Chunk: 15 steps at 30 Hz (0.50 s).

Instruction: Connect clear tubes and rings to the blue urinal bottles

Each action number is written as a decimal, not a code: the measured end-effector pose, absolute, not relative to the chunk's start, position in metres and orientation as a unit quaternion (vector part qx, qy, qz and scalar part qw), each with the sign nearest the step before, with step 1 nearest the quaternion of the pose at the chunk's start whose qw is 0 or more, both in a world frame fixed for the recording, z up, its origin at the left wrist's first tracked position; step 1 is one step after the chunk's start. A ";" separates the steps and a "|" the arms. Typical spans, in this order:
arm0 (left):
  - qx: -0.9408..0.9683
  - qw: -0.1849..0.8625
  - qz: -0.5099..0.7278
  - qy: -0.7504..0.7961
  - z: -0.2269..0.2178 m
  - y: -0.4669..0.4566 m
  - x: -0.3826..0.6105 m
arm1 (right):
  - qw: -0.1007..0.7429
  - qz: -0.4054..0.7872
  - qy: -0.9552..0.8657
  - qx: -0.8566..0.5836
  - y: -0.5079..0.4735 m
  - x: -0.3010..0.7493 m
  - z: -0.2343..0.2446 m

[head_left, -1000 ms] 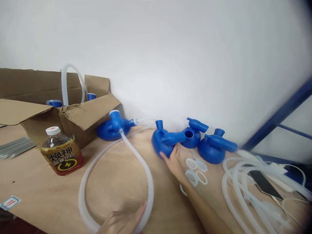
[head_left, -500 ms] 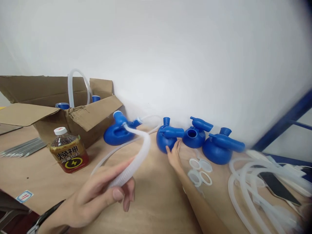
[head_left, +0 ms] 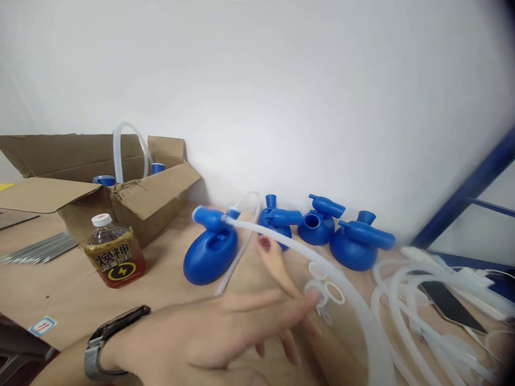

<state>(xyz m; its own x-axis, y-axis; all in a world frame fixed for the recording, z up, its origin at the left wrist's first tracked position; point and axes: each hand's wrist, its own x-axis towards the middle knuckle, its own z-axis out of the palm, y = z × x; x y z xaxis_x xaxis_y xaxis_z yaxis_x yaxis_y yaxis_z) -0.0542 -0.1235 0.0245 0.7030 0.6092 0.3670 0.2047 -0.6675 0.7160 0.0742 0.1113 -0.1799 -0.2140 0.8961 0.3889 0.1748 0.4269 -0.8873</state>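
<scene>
A blue plastic urinal bottle (head_left: pixel 211 254) with a handle loop lies on the table, its spout tilted toward the upper left. From its joint a white translucent tube (head_left: pixel 300 246) arcs right and down past the frame's bottom edge. My left hand (head_left: pixel 229 335), with a watch (head_left: pixel 115 335) on the wrist, is stretched out and blurred below the tube, apart from it, its index finger over some clear rings (head_left: pixel 335 293). In front of another blue bottle (head_left: pixel 284 217), my right hand (head_left: pixel 271 260) is near its base with loosely curled fingers and nothing visible in them.
Two more blue bottles (head_left: pixel 356 249) stand along the wall. Coiled tubes (head_left: pixel 396 305) and a phone (head_left: pixel 450 305) lie at right. On the left are a cardboard box (head_left: pixel 161 193) holding blue parts and a tube, a drink bottle (head_left: pixel 115 254) and metal rods (head_left: pixel 44 249).
The left hand has let go of the tube and moved right. The tube now swings to the right, and its bottle has turned. The right hand has drawn slightly off the blue bottle.
</scene>
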 end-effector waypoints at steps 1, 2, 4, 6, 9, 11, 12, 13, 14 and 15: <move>0.862 0.277 0.316 0.283 0.025 -0.121 -0.059 | 0.485 0.384 -0.695 -0.367 0.104 0.064 -0.177; 0.855 0.212 0.342 0.329 0.023 -0.116 -0.068 | 0.480 0.400 -0.699 -0.346 0.097 0.055 -0.173; 0.780 0.066 0.444 0.436 0.011 -0.095 -0.097 | 0.475 0.445 -0.696 -0.304 0.086 0.038 -0.167; 0.626 -0.057 0.538 0.562 -0.006 -0.063 -0.135 | 0.472 0.499 -0.675 -0.269 0.080 0.025 -0.161; 0.496 -0.003 0.529 0.688 -0.034 -0.012 -0.186 | 0.471 0.556 -0.633 -0.264 0.079 0.009 -0.156; 0.496 0.077 0.492 0.711 -0.047 0.011 -0.204 | 0.474 0.586 -0.601 -0.267 0.082 0.001 -0.154; 0.497 0.096 0.483 0.714 -0.052 0.018 -0.207 | 0.477 0.601 -0.587 -0.259 0.083 -0.003 -0.153; 0.498 0.106 0.483 0.713 -0.056 0.022 -0.207 | 0.483 0.608 -0.580 -0.245 0.084 -0.006 -0.151; 0.494 0.110 0.488 0.711 -0.059 0.024 -0.204 | 0.494 0.607 -0.578 -0.229 0.085 -0.009 -0.149; 0.487 0.119 0.495 0.710 -0.062 0.024 -0.200 | 0.509 0.599 -0.579 -0.215 0.085 -0.011 -0.146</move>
